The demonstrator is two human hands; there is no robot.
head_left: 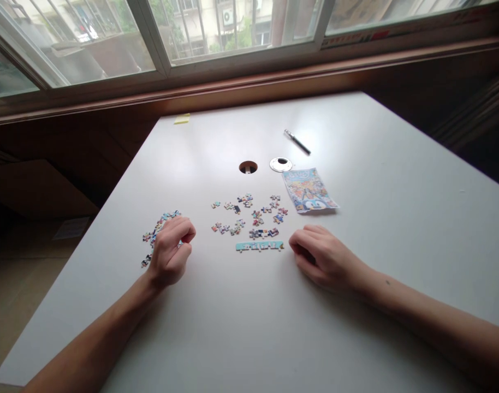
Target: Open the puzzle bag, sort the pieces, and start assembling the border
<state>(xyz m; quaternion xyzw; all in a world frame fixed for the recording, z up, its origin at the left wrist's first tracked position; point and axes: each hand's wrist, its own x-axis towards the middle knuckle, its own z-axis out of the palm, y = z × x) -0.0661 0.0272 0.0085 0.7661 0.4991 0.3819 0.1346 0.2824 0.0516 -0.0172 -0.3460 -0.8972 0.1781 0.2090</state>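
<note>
Loosely curled, left hand (170, 250) rests on puzzle pieces (156, 232) (right hand (321, 256) empty).

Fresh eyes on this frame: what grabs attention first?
Loose puzzle pieces scattered mid-table, with a joined light-blue strip just below them. The left hand rests curled on a second pile of pieces; the right hand lies curled beside the strip. A colourful picture sheet lies beyond.
</note>
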